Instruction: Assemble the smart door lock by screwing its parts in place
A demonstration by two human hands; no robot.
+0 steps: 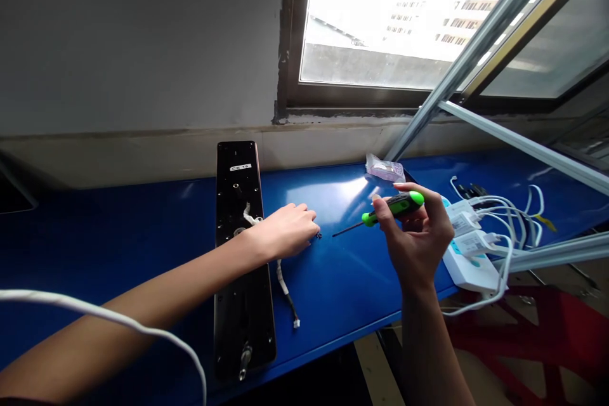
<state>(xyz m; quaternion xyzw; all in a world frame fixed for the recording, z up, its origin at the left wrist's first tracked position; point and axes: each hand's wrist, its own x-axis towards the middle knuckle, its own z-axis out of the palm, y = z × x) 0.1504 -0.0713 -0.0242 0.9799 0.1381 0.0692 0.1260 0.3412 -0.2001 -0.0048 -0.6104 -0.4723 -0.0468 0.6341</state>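
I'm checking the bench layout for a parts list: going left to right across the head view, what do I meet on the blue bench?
Black panel → left hand → tiny dark bits → screwdriver → power strip

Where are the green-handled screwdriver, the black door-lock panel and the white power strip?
Green-handled screwdriver (398, 204): head view, on the handle.
Black door-lock panel (236, 171): head view, upper end.
White power strip (471, 273): head view, casing front.
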